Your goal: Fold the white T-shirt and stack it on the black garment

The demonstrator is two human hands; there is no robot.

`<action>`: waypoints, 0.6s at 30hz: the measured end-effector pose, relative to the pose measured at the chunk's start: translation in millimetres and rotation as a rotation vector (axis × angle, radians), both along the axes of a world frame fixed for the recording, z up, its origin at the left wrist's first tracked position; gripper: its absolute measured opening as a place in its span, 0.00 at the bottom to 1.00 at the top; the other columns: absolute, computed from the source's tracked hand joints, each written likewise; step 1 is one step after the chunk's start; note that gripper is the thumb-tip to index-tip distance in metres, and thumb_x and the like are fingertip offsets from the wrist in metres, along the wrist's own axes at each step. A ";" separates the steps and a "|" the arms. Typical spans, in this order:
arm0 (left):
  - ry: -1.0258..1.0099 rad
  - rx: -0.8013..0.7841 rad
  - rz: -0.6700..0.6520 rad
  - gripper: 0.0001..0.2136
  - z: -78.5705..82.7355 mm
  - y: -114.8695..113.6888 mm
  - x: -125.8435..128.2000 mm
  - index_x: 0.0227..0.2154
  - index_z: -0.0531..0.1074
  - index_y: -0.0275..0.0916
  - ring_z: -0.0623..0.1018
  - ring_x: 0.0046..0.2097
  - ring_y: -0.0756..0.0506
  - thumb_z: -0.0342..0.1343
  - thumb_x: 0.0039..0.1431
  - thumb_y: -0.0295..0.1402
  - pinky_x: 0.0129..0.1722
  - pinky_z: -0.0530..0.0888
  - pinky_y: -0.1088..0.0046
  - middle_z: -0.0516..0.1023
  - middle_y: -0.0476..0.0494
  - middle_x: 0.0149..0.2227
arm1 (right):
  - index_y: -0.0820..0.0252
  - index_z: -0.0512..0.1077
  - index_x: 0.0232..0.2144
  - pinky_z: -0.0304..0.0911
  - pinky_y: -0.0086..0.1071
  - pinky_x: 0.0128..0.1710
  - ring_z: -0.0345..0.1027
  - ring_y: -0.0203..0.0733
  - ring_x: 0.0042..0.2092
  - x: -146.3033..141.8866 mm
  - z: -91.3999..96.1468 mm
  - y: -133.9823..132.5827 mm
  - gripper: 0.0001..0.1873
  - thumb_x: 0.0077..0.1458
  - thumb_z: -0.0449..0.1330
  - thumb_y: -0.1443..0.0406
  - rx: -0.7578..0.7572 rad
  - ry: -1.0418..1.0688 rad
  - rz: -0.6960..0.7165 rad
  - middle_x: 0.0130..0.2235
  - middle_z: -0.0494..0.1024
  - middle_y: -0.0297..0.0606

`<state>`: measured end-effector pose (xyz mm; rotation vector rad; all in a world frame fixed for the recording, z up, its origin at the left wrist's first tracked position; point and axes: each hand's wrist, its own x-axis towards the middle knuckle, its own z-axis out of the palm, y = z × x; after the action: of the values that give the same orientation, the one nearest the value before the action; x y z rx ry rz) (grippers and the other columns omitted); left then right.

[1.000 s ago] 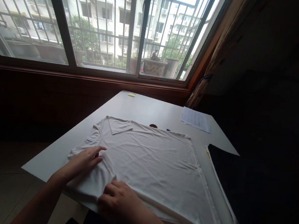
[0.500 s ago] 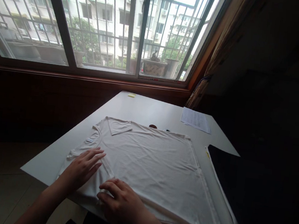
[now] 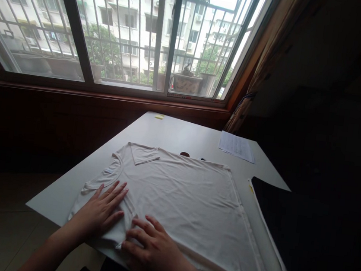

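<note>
A white T-shirt (image 3: 177,187) lies spread on the table, its neckline to the left and its hem to the right. Its far sleeve (image 3: 146,153) is folded inward over the body. My left hand (image 3: 103,209) rests flat on the shirt just below the collar, fingers spread. Close by on the right, my right hand (image 3: 149,240) touches the near sleeve's edge with its fingers apart and slightly bent. Part of the near sleeve is hidden under both hands.
The white table (image 3: 180,133) stands below a barred window. Printed sheets (image 3: 237,146) lie at its far right, a yellow sticky note (image 3: 159,116) at the back. A small brown round object (image 3: 185,154) sits beside the shirt's far edge. Something dark (image 3: 275,220) covers the right side.
My left hand has flattened onto the shirt with its fingers spread wider. My right hand has moved slightly to the right, and its fingers have opened out.
</note>
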<state>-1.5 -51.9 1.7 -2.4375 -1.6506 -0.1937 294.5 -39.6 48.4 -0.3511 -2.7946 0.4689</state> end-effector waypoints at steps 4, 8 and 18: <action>0.006 0.001 -0.042 0.30 -2.7 2.5 7.4 0.71 0.42 0.46 0.54 0.71 0.36 0.44 0.73 0.46 0.67 0.55 0.47 0.51 0.44 0.71 | 0.51 0.60 0.64 0.38 0.47 0.71 0.44 0.49 0.72 3.7 2.0 2.6 0.25 0.70 0.49 0.52 -0.052 -0.055 -0.004 0.67 0.63 0.38; 0.016 -0.010 -0.027 0.30 -9.7 2.9 6.9 0.72 0.40 0.47 0.55 0.71 0.36 0.44 0.73 0.47 0.67 0.56 0.50 0.51 0.46 0.71 | 0.54 0.57 0.67 0.41 0.42 0.71 0.48 0.45 0.71 9.4 -2.9 4.7 0.28 0.70 0.48 0.51 -0.076 -0.065 -0.002 0.69 0.59 0.40; 0.042 -0.064 -0.025 0.31 5.6 7.8 8.4 0.71 0.41 0.52 0.54 0.70 0.31 0.44 0.71 0.50 0.64 0.60 0.42 0.51 0.47 0.71 | 0.53 0.59 0.67 0.46 0.42 0.70 0.50 0.45 0.70 49.7 -16.6 14.0 0.30 0.68 0.51 0.49 0.030 -0.083 0.041 0.70 0.58 0.40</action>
<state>6.9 -44.2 7.4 -2.4918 -1.6339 -0.0936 344.2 -25.6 31.7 -0.3137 -2.8914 0.4303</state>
